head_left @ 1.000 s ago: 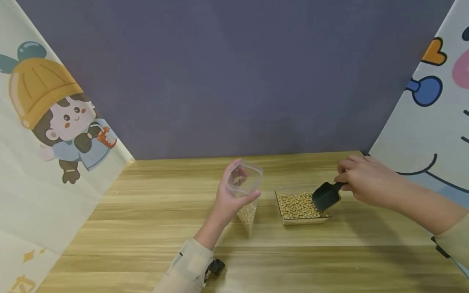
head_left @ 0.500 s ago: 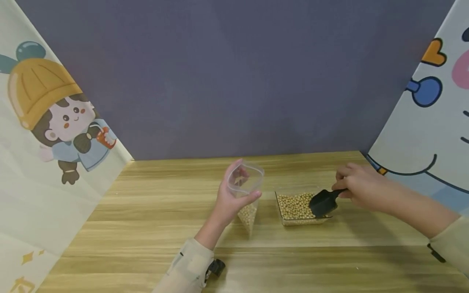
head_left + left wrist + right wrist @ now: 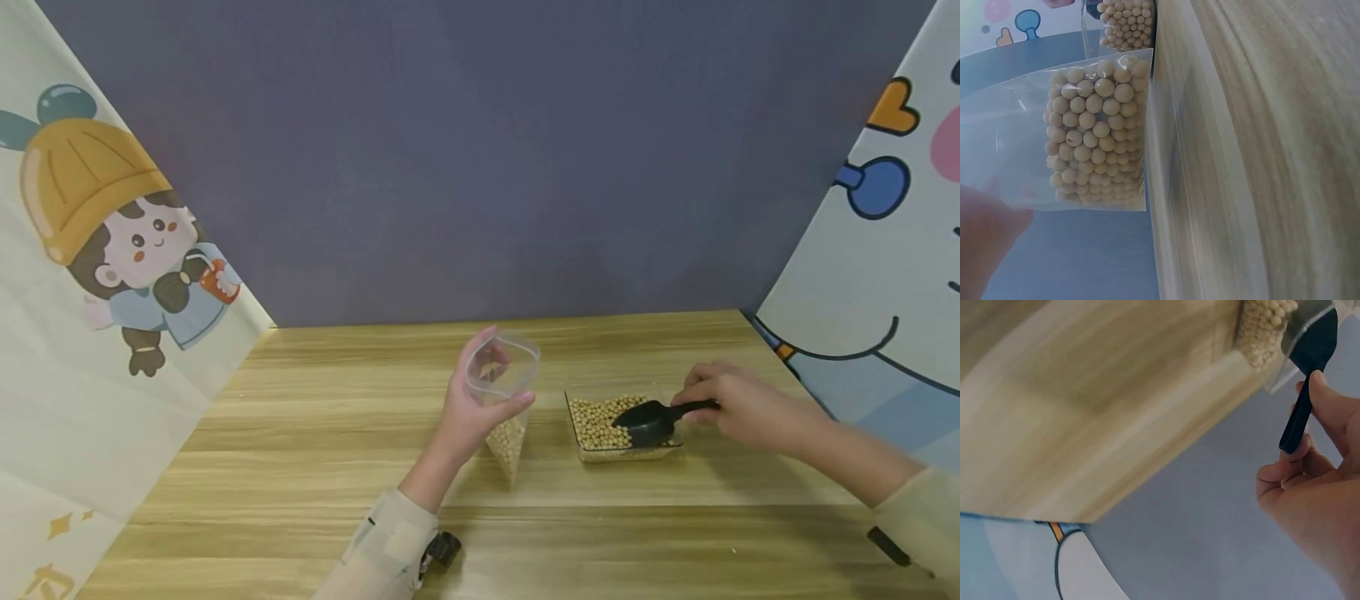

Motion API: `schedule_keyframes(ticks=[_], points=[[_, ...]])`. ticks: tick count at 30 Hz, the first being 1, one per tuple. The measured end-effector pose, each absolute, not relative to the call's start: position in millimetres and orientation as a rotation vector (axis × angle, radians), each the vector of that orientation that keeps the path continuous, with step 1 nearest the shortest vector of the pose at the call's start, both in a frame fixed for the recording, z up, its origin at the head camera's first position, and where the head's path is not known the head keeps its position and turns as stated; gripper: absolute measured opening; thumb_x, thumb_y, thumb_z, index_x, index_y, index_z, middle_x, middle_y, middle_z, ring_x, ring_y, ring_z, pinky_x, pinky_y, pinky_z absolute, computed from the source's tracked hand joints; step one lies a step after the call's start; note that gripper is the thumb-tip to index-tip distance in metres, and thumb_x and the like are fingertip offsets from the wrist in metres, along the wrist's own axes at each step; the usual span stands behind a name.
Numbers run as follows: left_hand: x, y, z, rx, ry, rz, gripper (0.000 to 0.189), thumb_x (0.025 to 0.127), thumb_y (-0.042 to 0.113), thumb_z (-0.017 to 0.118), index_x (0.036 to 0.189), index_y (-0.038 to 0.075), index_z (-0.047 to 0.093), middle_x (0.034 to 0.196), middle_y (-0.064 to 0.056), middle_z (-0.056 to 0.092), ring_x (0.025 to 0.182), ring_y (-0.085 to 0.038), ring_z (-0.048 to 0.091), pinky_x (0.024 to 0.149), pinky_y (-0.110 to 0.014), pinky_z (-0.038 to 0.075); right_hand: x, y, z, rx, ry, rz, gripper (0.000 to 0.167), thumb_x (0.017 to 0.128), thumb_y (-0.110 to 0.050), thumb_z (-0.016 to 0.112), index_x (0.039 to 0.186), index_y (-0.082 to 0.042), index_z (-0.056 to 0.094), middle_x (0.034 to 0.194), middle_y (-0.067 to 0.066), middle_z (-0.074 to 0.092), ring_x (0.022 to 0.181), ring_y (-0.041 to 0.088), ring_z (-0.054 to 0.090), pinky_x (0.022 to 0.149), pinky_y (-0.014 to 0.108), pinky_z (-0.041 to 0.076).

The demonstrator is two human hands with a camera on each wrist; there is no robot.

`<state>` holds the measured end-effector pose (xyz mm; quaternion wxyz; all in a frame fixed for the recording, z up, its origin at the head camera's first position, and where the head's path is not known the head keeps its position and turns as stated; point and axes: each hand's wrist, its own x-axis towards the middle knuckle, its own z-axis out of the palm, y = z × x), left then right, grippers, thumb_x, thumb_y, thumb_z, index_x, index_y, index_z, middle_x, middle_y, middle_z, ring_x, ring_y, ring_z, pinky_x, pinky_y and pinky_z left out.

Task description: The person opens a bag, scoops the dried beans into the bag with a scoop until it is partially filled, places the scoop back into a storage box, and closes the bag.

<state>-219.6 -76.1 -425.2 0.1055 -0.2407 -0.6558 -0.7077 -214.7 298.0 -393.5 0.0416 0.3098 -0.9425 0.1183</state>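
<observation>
My left hand [image 3: 468,412] grips a clear plastic zip bag [image 3: 1010,134] near its top, holding the mouth spread wide. Soybeans [image 3: 1094,131] fill the lower part of the bag, which hangs upright with its bottom right at the table surface. To its right stands a clear rectangular box [image 3: 572,429] of soybeans [image 3: 596,417]. My right hand [image 3: 738,407] pinches the handle of a black scoop [image 3: 648,423] between thumb and fingers. The scoop's blade is tilted down among the beans at the box's right side, its front edge hidden by them.
A wood-grain table [image 3: 315,467] runs back to a dark grey-blue panel [image 3: 480,167]. Printed cartoon panels close off the left and right sides. A small black wrist device [image 3: 442,548] sits at the left sleeve.
My right hand has turned and lowered the scoop, moving its blade leftward and down into the beans. My left hand and the bag stay in place.
</observation>
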Motion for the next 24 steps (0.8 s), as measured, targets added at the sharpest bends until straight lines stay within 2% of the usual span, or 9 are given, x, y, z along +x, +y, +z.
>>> schedule_keyframes(ticks=[4,7,11,18,24], points=[[-220,-75,-426,-0.718,-1.918,-2.109,0.094,0.078,0.008,0.09,0.159,0.011,0.042,0.135,-0.017,0.053,0.129,-0.047,0.05,0.126,-0.059,0.04,-213,297,-400,0.932,-2.86,0.448,0.023,0.086,-0.012,0.085,0.109,-0.013,0.083,0.097,-0.011,0.065,0.079,-0.004,0.049,0.061,0.023,0.044],[-221,-74,-427,-0.707,-1.921,-2.125,0.095,0.078,0.008,0.09,0.159,0.012,0.042,0.133,-0.01,0.054,0.129,-0.045,0.051,0.127,-0.056,0.04,-211,294,-403,0.906,-2.877,0.513,0.024,0.087,-0.012,0.084,0.111,-0.013,0.083,0.097,-0.011,0.065,0.078,-0.006,0.047,0.061,0.022,0.043],[-220,-72,-425,-0.691,-1.932,-2.134,0.095,0.077,0.005,0.088,0.159,0.013,0.042,0.131,-0.002,0.055,0.132,-0.051,0.048,0.127,-0.053,0.04,-209,290,-406,0.858,-2.919,0.574,0.025,0.09,-0.014,0.083,0.115,-0.012,0.082,0.1,-0.009,0.065,0.076,-0.006,0.046,0.06,0.022,0.043],[-219,-71,-423,-0.672,-1.936,-2.135,0.095,0.076,0.001,0.086,0.159,0.011,0.042,0.13,-0.003,0.056,0.13,-0.045,0.051,0.127,-0.055,0.04,-208,283,-408,0.82,-2.943,0.645,0.028,0.092,-0.017,0.081,0.119,-0.012,0.081,0.104,-0.007,0.066,0.077,-0.005,0.048,0.061,0.022,0.044],[-219,-71,-424,-0.668,-1.928,-2.158,0.094,0.076,0.001,0.086,0.159,0.012,0.043,0.131,-0.003,0.056,0.132,-0.051,0.048,0.127,-0.054,0.041,-208,276,-412,0.822,-2.955,0.714,0.026,0.094,-0.017,0.08,0.12,-0.013,0.081,0.106,-0.005,0.067,0.078,-0.005,0.051,0.061,0.022,0.046]])
